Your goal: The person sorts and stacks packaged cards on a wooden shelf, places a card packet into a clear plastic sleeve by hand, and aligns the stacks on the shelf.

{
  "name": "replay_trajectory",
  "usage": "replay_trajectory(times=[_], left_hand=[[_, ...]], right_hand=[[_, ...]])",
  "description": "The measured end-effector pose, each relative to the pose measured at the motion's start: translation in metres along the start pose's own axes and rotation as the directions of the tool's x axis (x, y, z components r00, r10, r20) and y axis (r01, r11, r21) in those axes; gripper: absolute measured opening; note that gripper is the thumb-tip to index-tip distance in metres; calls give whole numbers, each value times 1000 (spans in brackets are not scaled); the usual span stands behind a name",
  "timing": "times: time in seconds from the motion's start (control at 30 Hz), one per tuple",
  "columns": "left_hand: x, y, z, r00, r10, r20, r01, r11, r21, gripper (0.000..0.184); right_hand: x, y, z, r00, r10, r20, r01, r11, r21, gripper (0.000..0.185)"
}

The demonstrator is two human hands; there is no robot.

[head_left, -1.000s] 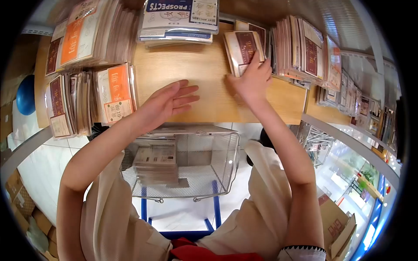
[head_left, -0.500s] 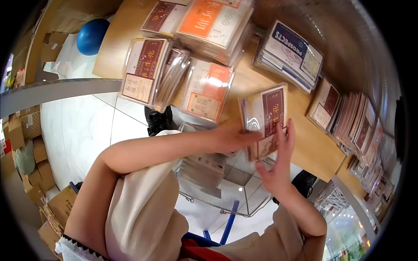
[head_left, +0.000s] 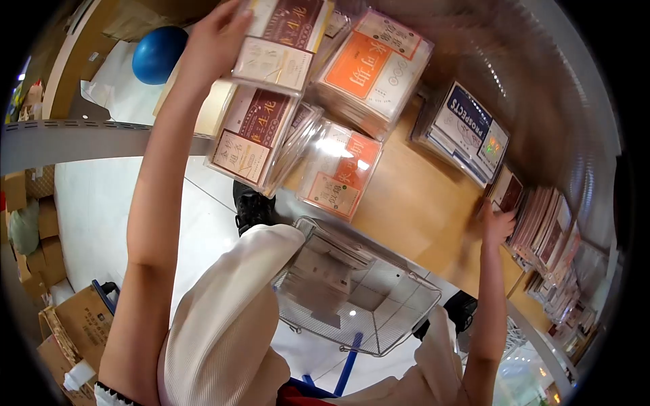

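Observation:
My left hand grips a clear plastic case with a maroon and white label by its left edge, over the far-left piles. Just below it lies a pile of similar maroon-labelled cases. Beside these are a tall stack of orange-labelled cases and a lower orange-labelled case. At the table's right side, my right hand has its fingers curled at the near end of another maroon-labelled case. A row of upright cases stands right next to that hand.
A stack with a blue "PROSPECTS" label lies on the wooden table. Below the table's edge, a wire basket holds more cases. A grey metal bar crosses on the left, near a blue ball and cardboard boxes.
My hands were together on one maroon-labelled case over the table's middle. My left hand has carried a case to the far left; my right hand has moved right to another. The view has shifted slightly.

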State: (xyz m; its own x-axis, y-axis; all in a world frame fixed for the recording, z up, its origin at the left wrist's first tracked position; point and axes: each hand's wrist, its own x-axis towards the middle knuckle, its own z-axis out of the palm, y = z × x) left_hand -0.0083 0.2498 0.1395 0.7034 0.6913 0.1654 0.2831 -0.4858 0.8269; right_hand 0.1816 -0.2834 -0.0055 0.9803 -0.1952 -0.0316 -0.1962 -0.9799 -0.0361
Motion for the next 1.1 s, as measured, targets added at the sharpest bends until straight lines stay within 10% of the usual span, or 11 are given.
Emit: replay_trajectory(times=[0.2, 0.57, 0.67, 0.77, 0.8, 0.93, 1.03, 1.1], left_hand=[[-10, -9, 26, 975, 48, 218, -137, 900, 415, 54], [-40, -5, 52, 947, 317, -43, -288, 903, 319, 45], [-73, 24, 42, 931, 356, -79, -342, 927, 153, 36], [-114, 62, 36, 947, 8, 320, 102, 940, -325, 29], [-121, 75, 29, 849, 29, 528, 108, 968, -226, 28], [-146, 89, 26, 413, 45, 910, 278, 945, -173, 43], [-161, 103, 18, 471, 36, 882, 568, 752, -334, 51], [-155, 102, 7, 601, 31, 799, 498, 767, -405, 62]], right_hand=[[-23, 11, 9, 988, -151, -39, 143, 977, -158, 106], [-56, 15, -13, 966, -245, 77, 228, 957, 177, 86], [-109, -19, -95, 791, -117, 601, -350, 719, 601, 69], [-152, -8, -114, 536, -352, 767, -634, 432, 641, 62], [-170, -17, -128, 443, -408, 799, -694, 409, 593, 67], [-214, -74, -161, 243, -661, 710, -659, 425, 621, 73], [-235, -136, -167, 380, -765, 519, -195, 483, 854, 89], [-244, -172, -162, 495, -843, 210, 269, 379, 886, 87]])
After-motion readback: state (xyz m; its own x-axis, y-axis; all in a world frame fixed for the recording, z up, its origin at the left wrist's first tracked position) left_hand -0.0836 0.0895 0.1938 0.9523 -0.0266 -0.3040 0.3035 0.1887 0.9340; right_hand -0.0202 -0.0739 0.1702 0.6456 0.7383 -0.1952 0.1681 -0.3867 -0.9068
